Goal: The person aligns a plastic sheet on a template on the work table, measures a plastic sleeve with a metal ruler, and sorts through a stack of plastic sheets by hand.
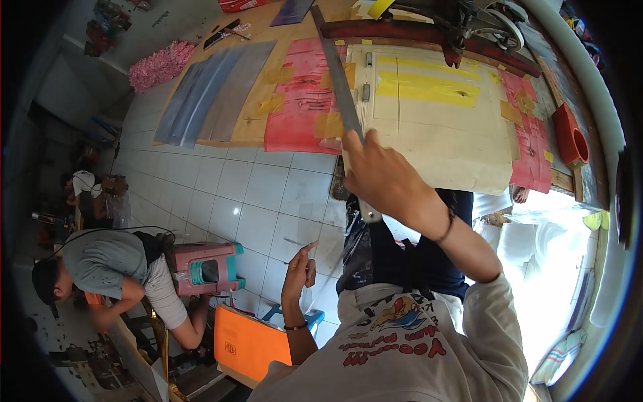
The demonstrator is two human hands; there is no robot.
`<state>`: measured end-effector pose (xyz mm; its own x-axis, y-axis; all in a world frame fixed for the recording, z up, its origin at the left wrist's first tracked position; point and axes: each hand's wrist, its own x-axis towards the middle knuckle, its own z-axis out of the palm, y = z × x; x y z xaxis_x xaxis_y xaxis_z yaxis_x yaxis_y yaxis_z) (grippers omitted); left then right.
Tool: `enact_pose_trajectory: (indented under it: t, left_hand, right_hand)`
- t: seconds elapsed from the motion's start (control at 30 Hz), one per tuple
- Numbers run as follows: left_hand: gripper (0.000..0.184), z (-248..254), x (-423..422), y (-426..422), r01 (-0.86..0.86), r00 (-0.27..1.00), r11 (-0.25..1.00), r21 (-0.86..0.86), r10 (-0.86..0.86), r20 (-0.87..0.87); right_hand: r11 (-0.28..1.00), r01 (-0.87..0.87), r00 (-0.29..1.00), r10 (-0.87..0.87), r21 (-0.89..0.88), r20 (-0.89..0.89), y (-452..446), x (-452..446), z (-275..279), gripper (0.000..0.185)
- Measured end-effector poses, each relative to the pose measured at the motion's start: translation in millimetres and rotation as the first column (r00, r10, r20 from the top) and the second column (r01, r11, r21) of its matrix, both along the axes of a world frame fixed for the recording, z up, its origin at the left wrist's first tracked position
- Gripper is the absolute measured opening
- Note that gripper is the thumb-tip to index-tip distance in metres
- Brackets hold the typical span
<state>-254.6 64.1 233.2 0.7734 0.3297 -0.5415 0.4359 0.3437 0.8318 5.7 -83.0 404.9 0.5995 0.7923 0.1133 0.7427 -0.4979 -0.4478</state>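
Observation:
My right hand (388,177) is closed round the lower part of a long steel ruler (340,87). The ruler's end with a hole sticks out below the palm, and its far end reaches the back of the table. Under and beside it lie a cream board (442,141) with yellow tape and a red taped sheet (301,100). My left hand (298,273) is held low over the floor, left of my body, with fingers curled together. It seems to pinch a clear plastic sheet (308,298), only faintly visible against the tiles.
A red and black press-like machine (429,33) spans the table's back. Bluish clear sheets (207,90) lie at left; a red container (570,137) is at right. A co-worker (107,264) bends near a pink stool (204,268). An orange box (251,340) stands close to my left arm.

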Motion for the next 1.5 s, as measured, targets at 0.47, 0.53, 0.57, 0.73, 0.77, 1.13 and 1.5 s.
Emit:
enact_pose_trajectory:
  t: [0.47,0.53,0.57,0.73,0.77,1.13,1.5]
  left_hand:
    - [0.034,49,59,11,0.005,0.992,0.985,0.171,-0.026,0.124]
    - [0.033,67,67,23,0.000,0.986,0.978,0.207,-0.034,0.165]
    - [0.032,74,66,26,-0.033,0.978,0.979,0.201,-0.010,0.209]
    - [0.023,92,72,33,-0.004,0.932,0.972,0.234,-0.082,0.354]
    - [0.022,94,73,32,0.014,0.925,0.967,0.256,-0.110,0.364]
    - [0.010,106,76,26,-0.070,0.966,0.926,0.372,-0.031,0.258]
    - [0.050,134,68,28,-0.025,0.880,0.973,0.228,-0.086,0.467]
  right_hand:
    - [0.901,0.386,0.683,-0.138,0.195,-0.717,-118,-36,-53,0.039]
    - [0.860,0.439,0.611,-0.073,0.261,-0.788,-132,-44,-67,0.036]
    - [0.839,0.464,0.571,-0.038,0.284,-0.820,-144,-49,-76,0.034]
    - [0.902,0.214,0.618,0.172,0.375,-0.767,-170,-58,-104,0.028]
    - [0.923,0.193,0.594,0.160,0.332,-0.789,-157,-57,-92,0.027]
    - [0.841,0.182,0.549,0.342,0.509,-0.762,-144,-25,-80,0.032]
    - [0.964,0.012,0.759,0.165,0.266,-0.630,-164,-32,-71,0.027]
